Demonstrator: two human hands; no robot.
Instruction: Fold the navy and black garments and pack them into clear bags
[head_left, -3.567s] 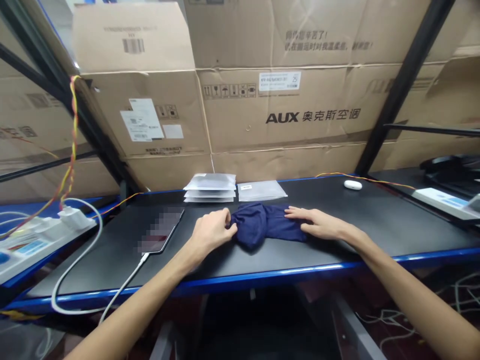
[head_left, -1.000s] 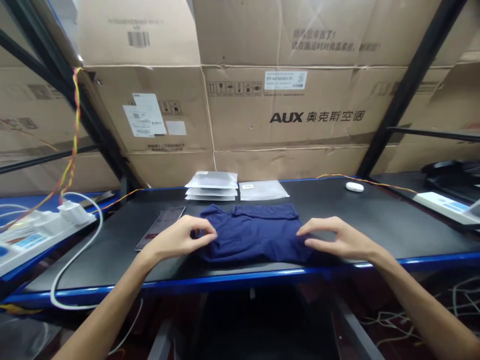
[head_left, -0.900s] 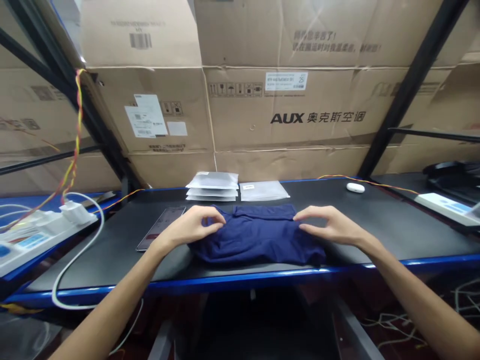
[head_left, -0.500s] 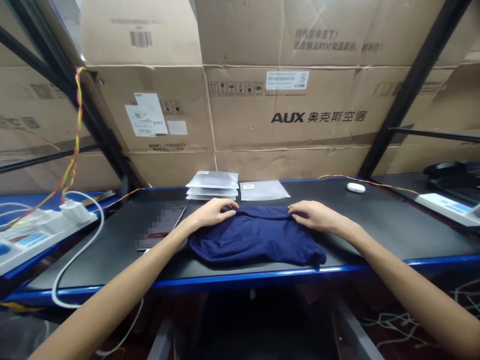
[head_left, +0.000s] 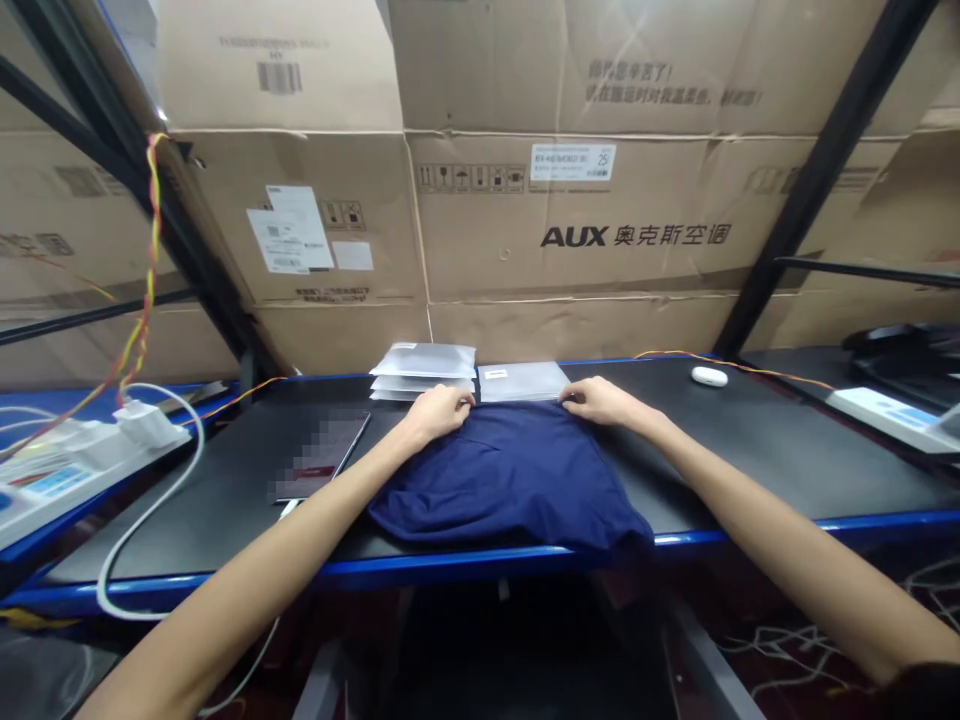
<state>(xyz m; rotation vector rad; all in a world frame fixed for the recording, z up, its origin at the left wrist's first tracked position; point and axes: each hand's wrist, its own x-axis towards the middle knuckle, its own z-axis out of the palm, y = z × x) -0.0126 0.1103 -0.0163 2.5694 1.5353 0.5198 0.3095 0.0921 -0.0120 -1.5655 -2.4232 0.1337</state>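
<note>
While the navy cloth (head_left: 517,475) lies creased on the tabletop (head_left: 735,460) (near edge at the blue rim (head_left: 465,566)), the left hand (head_left: 441,412) has fingers clamped on its far edge; the right hand (head_left: 602,402), apparently, likewise.

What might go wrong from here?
The navy cloth overlaps the blue table edge at near right; it might slide off. Its far edge lies close to the clear pouch and might push it. In view, the left forearm crosses the white cable plugged into the phone; a snag might drag both.
</note>
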